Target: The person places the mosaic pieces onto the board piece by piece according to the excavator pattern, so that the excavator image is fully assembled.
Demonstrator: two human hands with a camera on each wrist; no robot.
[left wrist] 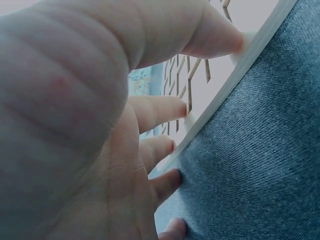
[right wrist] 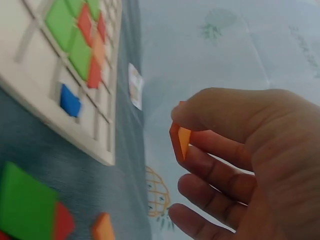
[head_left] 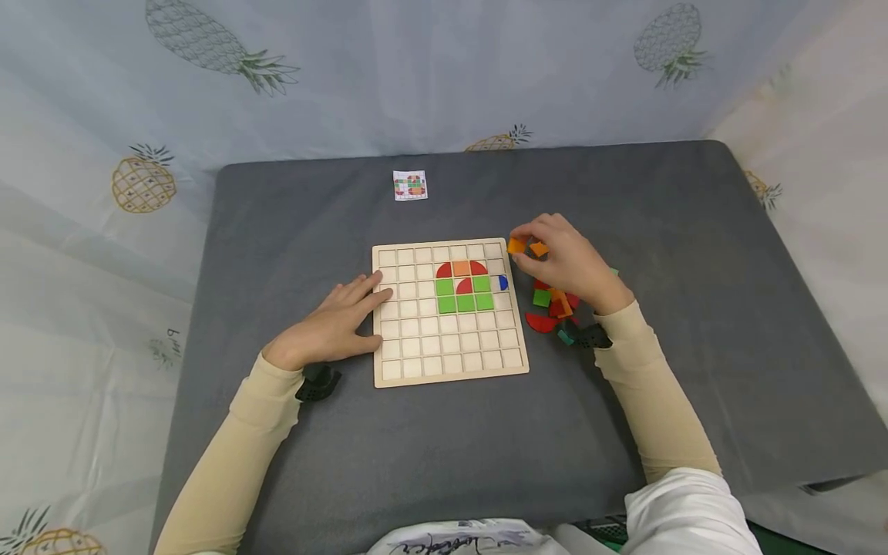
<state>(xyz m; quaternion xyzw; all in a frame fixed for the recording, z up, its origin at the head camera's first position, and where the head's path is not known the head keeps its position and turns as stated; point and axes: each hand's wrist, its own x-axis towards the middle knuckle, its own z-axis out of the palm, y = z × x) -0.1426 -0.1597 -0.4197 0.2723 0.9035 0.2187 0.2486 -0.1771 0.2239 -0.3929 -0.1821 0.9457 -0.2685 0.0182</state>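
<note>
A wooden grid board (head_left: pixel 451 378) lies on the grey table. Green, red and orange tiles fill part of its upper right area, and a blue piece (head_left: pixel 502 283) sits near its right edge. My left hand (head_left: pixel 331 324) rests along the board's left side, fingers extended, thumb and fingertips on the rim. Just off the top right corner, my right hand (head_left: pixel 570 262) pinches an orange tile (right wrist: pixel 179 142) between thumb and fingers. Another orange tile (head_left: pixel 539 249) shows below that hand. The right wrist view shows the pinched tile raised, partly covered by the thumb.
Loose red, green and orange pieces (head_left: pixel 541 298) lie heaped right of the board, partly hidden by the right forearm. A small printed pattern card (head_left: pixel 410 186) lies beyond the board. Pineapple-print curtains (head_left: pixel 416 77) hang behind the table's far edge.
</note>
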